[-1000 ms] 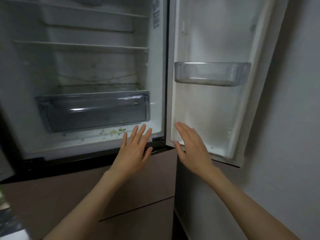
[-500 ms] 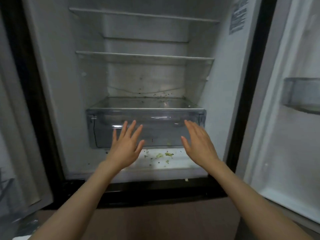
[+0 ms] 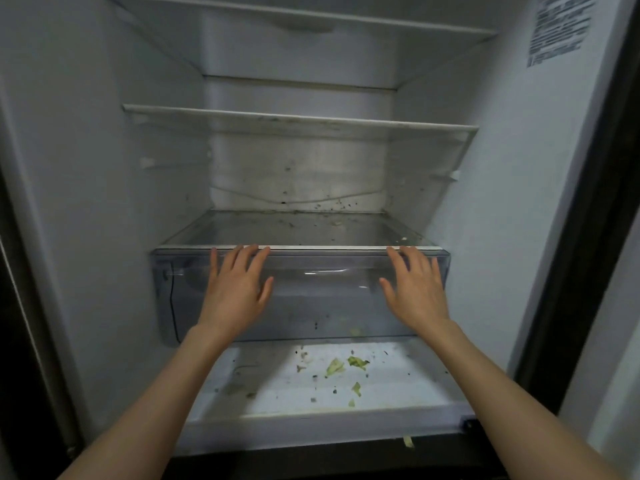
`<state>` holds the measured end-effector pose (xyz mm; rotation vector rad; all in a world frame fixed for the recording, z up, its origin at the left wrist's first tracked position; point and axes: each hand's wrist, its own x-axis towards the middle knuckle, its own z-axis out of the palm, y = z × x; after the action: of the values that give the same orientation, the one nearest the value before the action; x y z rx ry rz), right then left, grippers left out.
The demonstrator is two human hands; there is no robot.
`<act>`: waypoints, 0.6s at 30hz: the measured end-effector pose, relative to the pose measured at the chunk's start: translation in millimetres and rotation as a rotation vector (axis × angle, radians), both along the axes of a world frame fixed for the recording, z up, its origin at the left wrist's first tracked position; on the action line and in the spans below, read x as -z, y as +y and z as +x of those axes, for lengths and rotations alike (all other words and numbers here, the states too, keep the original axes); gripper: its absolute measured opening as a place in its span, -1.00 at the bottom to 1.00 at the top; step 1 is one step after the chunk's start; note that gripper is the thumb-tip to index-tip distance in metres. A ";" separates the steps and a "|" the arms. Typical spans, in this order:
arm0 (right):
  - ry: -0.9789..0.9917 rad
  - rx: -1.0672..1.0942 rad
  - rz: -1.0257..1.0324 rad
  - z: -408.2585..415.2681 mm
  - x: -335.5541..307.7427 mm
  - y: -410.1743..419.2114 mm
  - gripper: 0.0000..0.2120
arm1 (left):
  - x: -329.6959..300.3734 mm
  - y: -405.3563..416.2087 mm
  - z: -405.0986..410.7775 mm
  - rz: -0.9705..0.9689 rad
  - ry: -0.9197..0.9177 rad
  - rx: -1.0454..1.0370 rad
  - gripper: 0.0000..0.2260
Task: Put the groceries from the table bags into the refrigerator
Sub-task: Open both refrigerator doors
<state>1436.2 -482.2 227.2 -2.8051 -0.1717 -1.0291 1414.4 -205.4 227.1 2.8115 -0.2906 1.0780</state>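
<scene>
The refrigerator (image 3: 86, 168) stands open in front of me with nothing stored inside. A clear plastic crisper drawer (image 3: 325, 299) sits low in the compartment. My left hand (image 3: 237, 289) is spread flat in front of the drawer's left half, fingertips at its top rim. Over the drawer's right half, my right hand (image 3: 417, 289) is held the same way with straight fingers. Neither hand holds anything. No groceries or bags are in view.
Above the drawer lies a glass shelf (image 3: 294, 230) with dark specks, and a white shelf (image 3: 298, 121) higher up. Green leaf scraps (image 3: 346, 365) litter the white floor under the drawer. A label (image 3: 557, 26) is on the right inner wall.
The view has swung from the open right door to the fridge interior and come closer. Both hands have risen and reached forward to the crisper drawer's front.
</scene>
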 end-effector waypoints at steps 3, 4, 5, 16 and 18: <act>-0.084 0.000 0.039 0.6 5.3 0.2 -0.52 | -3.8 -5.0 -3.1 -0.030 -0.042 -0.021 -0.62; -0.116 0.002 0.047 -0.4 6.2 -0.4 -0.54 | -3.4 -6.7 -6.0 -0.039 -0.063 -0.030 -0.63; -0.154 0.004 0.048 -1.9 7.3 -1.6 -0.56 | -1.9 -8.1 -9.8 -0.045 -0.083 -0.040 -0.64; -0.417 -0.010 0.033 -24.5 3.1 -14.3 -0.67 | -7.7 -19.8 -46.4 -0.091 -0.195 -0.136 -0.73; -0.446 -0.016 0.069 -30.4 3.4 -14.6 -0.65 | -9.7 -24.5 -53.2 -0.116 -0.215 -0.159 -0.76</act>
<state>1405.7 -496.8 223.7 -2.4676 -0.2013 -1.6087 1361.2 -229.9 236.7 2.6557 -0.0207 1.3862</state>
